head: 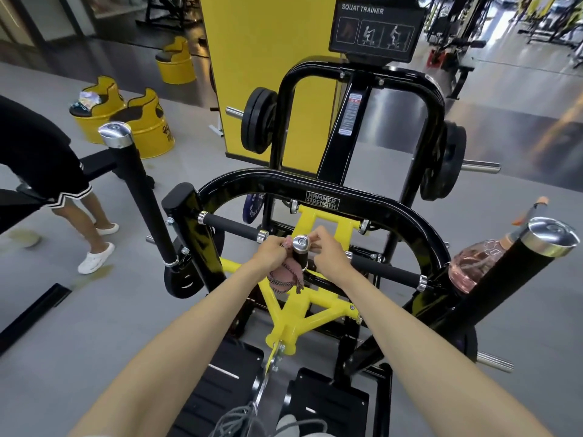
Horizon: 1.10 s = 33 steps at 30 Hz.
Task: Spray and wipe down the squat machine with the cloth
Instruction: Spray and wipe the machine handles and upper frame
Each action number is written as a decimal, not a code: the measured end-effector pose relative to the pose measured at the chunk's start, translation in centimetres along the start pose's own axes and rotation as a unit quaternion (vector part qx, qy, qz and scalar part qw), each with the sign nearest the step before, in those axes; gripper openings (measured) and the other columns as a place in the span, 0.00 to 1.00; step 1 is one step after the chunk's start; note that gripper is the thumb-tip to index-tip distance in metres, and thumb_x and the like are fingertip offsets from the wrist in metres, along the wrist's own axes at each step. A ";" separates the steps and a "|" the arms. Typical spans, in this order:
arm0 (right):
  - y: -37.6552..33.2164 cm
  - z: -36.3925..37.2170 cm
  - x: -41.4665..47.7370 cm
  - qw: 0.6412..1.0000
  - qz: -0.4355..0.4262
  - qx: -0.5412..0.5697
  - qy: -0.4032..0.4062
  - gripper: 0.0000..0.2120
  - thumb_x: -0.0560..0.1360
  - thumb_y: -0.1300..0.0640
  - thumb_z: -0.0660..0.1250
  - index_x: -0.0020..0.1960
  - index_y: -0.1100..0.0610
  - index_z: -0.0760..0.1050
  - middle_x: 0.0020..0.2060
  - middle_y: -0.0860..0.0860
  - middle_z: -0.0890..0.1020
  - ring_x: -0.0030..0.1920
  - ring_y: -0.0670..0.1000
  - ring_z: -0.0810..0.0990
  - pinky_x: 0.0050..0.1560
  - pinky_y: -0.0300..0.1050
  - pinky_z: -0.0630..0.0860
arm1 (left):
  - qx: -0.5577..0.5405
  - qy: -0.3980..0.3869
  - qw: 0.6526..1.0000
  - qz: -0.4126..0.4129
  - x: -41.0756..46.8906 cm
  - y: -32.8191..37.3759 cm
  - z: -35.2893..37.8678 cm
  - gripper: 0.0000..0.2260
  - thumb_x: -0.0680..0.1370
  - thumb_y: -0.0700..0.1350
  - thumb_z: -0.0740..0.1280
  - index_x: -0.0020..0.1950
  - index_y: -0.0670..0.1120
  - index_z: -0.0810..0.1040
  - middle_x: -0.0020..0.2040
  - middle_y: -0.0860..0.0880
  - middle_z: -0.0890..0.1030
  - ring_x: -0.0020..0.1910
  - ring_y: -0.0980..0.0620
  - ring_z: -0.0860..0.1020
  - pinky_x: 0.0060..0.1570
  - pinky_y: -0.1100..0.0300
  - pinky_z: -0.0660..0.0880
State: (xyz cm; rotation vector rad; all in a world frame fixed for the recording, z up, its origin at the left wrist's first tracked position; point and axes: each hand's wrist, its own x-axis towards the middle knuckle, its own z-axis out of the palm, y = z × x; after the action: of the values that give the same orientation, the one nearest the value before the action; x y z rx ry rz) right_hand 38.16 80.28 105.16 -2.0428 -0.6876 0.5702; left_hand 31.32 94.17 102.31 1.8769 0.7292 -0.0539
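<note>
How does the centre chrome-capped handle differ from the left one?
The centre handle has the pink cloth against it, the left hand gripping the cloth, the right hand gripping the handle; the left handle is bare and untouched. The centre handle looks short, nearly end-on; the left handle long and tilted. Both are black with chrome caps.

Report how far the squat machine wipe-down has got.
Done: spraying seems paused or over, since the spray bottle sits on the black frame at the right, out of hand. In hand: the left hand holds the pink cloth against the chrome-capped centre handle, which the right hand grips. Left: nothing shows which parts are wiped; probably the tall side handles, foam grips and foot plates.
</note>
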 end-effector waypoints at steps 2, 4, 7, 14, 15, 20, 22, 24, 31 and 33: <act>-0.1 -0.1 -0.1 1.000 0.001 0.014 -0.001 0.20 0.69 0.80 0.53 0.51 0.59 0.68 0.52 0.53 0.78 0.53 0.48 0.76 0.47 0.39 0.74 | 0.016 -0.009 1.000 0.016 -0.6 1.0 -0.9 0.08 0.79 0.38 0.61 0.44 0.38 0.78 0.37 0.42 0.75 0.39 0.49 0.72 0.38 0.58 0.66; -0.1 0.1 -0.1 1.000 -0.001 0.026 0.007 0.18 0.71 0.78 0.55 0.48 0.57 0.69 0.48 0.52 0.79 0.51 0.49 0.78 0.40 0.40 0.73 | 0.025 -0.015 0.999 0.038 -0.7 1.9 -1.8 0.08 0.78 0.35 0.60 0.46 0.35 0.78 0.38 0.42 0.76 0.39 0.49 0.73 0.38 0.58 0.67; 0.3 0.4 0.0 0.999 -0.001 0.041 0.017 0.13 0.74 0.69 0.64 0.45 0.51 0.70 0.45 0.50 0.82 0.51 0.53 0.81 0.47 0.55 0.78 | 0.031 -0.037 0.997 0.063 -1.2 3.5 -3.0 0.10 0.77 0.31 0.59 0.46 0.40 0.80 0.37 0.46 0.78 0.37 0.51 0.75 0.38 0.59 0.70; -0.2 1.5 -0.8 0.997 -0.017 -0.011 0.078 0.17 0.69 0.53 0.76 0.52 0.55 0.72 0.51 0.48 0.77 0.56 0.51 0.73 0.47 0.44 0.66 | 0.035 -0.079 0.990 0.107 0.7 3.7 -2.8 0.20 0.75 0.33 0.55 0.46 0.53 0.83 0.40 0.33 0.80 0.36 0.44 0.75 0.35 0.52 0.71; -0.3 1.7 -0.8 0.994 -0.025 -0.035 0.102 0.17 0.69 0.52 0.76 0.50 0.56 0.72 0.52 0.50 0.76 0.58 0.52 0.71 0.46 0.43 0.63 | 0.026 -0.081 0.991 0.102 0.9 3.6 -2.7 0.21 0.75 0.32 0.55 0.45 0.51 0.83 0.37 0.35 0.79 0.34 0.45 0.74 0.33 0.53 0.70; -0.4 1.8 -0.6 0.983 -0.024 -0.115 0.141 0.17 0.69 0.49 0.75 0.48 0.59 0.76 0.70 0.54 0.65 0.73 0.54 0.56 0.65 0.49 0.60 | 0.010 -0.093 0.990 0.104 2.2 0.9 -2.5 0.22 0.74 0.28 0.59 0.39 0.53 0.83 0.36 0.49 0.83 0.39 0.51 0.78 0.40 0.57 0.73; -0.7 1.5 -0.6 0.983 -0.027 -0.115 0.139 0.17 0.68 0.49 0.76 0.48 0.60 0.76 0.69 0.54 0.66 0.72 0.54 0.57 0.63 0.49 0.62 | 0.042 -0.091 0.990 0.104 2.6 0.4 -2.3 0.19 0.74 0.28 0.59 0.38 0.48 0.81 0.37 0.47 0.81 0.38 0.51 0.76 0.41 0.57 0.72; -0.9 1.3 -0.4 0.984 -0.021 -0.121 0.128 0.18 0.67 0.50 0.76 0.48 0.60 0.76 0.65 0.54 0.68 0.69 0.55 0.61 0.60 0.48 0.64 | 0.082 -0.096 0.987 0.099 3.5 0.0 -1.8 0.14 0.73 0.26 0.57 0.37 0.41 0.76 0.35 0.44 0.75 0.36 0.50 0.71 0.35 0.59 0.69; -1.1 1.0 0.2 0.984 -0.014 -0.146 0.096 0.17 0.67 0.49 0.76 0.49 0.57 0.75 0.61 0.52 0.71 0.63 0.54 0.66 0.57 0.47 0.67 | 0.236 -0.134 0.962 0.041 7.4 -2.6 0.3 0.05 0.68 0.38 0.64 0.35 0.47 0.70 0.31 0.49 0.73 0.32 0.47 0.73 0.32 0.57 0.69; -1.0 1.1 0.3 0.983 -0.019 -0.156 0.095 0.17 0.68 0.48 0.75 0.48 0.56 0.73 0.57 0.50 0.72 0.58 0.53 0.68 0.53 0.47 0.69 | 0.258 -0.137 0.955 0.044 7.4 -2.5 0.3 0.07 0.67 0.36 0.65 0.35 0.47 0.70 0.33 0.48 0.76 0.34 0.46 0.75 0.33 0.53 0.71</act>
State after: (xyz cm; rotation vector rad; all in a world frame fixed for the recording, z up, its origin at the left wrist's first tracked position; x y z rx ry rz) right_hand 37.42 81.59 105.41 -2.3307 -0.7354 0.2496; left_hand 36.14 97.92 97.42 2.3326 0.4638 -0.4790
